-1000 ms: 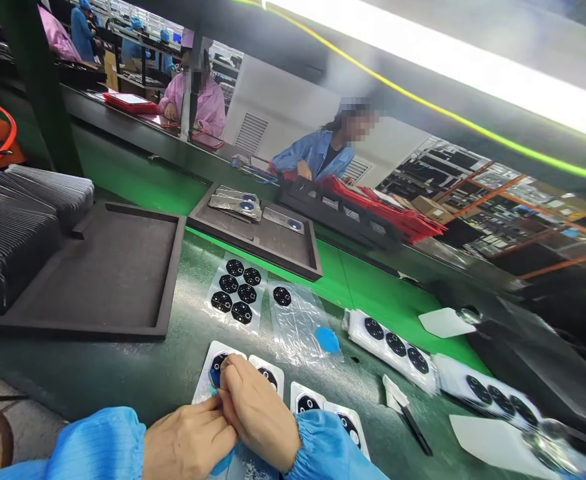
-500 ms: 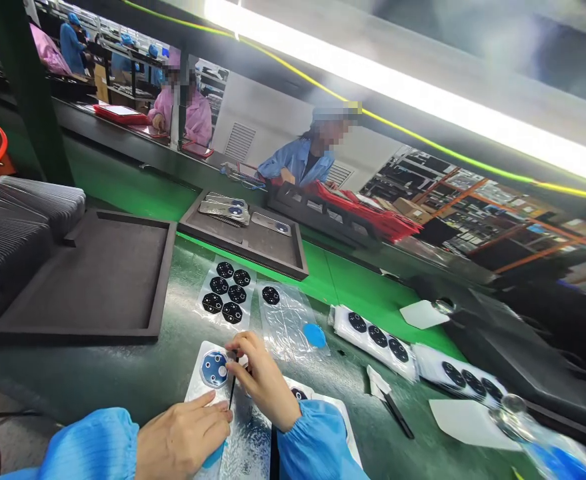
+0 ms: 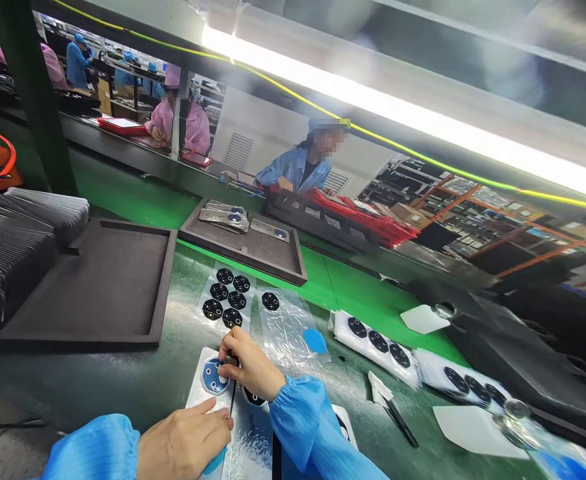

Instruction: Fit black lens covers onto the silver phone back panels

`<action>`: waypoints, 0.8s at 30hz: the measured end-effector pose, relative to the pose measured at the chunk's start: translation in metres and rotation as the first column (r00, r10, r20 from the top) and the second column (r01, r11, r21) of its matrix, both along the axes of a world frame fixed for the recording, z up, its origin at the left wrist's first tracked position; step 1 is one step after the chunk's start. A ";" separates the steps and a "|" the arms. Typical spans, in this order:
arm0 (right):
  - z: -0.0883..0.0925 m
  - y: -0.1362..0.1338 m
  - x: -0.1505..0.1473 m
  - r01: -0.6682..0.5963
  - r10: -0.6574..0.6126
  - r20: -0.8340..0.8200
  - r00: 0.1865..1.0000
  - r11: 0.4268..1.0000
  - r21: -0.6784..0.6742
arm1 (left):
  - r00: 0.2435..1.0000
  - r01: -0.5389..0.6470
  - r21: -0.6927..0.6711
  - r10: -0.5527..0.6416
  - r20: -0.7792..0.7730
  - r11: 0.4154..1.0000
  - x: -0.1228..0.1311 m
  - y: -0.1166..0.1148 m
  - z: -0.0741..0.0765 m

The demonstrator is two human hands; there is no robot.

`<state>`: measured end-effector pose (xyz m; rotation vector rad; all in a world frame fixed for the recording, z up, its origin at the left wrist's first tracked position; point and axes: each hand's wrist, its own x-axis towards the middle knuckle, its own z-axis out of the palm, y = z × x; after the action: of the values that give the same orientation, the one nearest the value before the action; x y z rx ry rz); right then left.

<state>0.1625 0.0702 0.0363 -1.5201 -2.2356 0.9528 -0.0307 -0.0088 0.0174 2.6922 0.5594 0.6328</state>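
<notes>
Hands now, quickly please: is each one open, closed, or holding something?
Left hand: pressing on the silver cover; grip cannot be told.
Right hand: fingers pinched shut at the blue camera ring; content hidden.

There is one view only, from a camera on the person's head. It looks forward and down along the green bench, and it is tilted, so the bench edge falls toward the right. The dark foam tray (image 3: 165, 287) lies left of the centre, at middle distance. Nearer than the tray, at the bottom edge, the left hand (image 3: 185, 440) and right hand (image 3: 250, 367) are very close to the lens. Beyond the tray the view reaches a co-worker in blue (image 3: 295, 170) across the line.
</notes>
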 end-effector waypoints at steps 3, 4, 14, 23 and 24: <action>-0.001 0.001 0.000 -0.011 0.011 0.022 1.000 1.000 -0.005 | 1.000 0.005 -0.010 -0.005 0.020 1.000 0.000 0.000 0.002; -0.002 0.001 0.000 -0.012 0.012 0.029 0.999 1.000 -0.005 | 1.000 0.006 -0.017 -0.005 0.027 1.000 0.000 0.001 0.003; 0.008 -0.012 -0.010 0.081 -0.082 0.037 0.996 0.996 0.024 | 0.999 0.009 -0.007 -0.009 0.045 1.000 -0.001 0.002 0.001; -0.010 0.002 -0.039 0.297 -0.294 -0.217 0.931 0.955 -0.018 | 0.999 0.033 -0.045 -0.032 0.018 0.998 0.000 0.003 0.000; -0.008 0.009 -0.037 0.323 -0.318 -0.252 0.914 0.946 -0.025 | 0.999 0.029 -0.041 -0.028 0.028 0.999 0.000 0.002 -0.002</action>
<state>0.1252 0.0796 0.0281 -1.5925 -1.7465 0.9591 -0.0310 -0.0063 0.0155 2.6443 0.5198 0.6419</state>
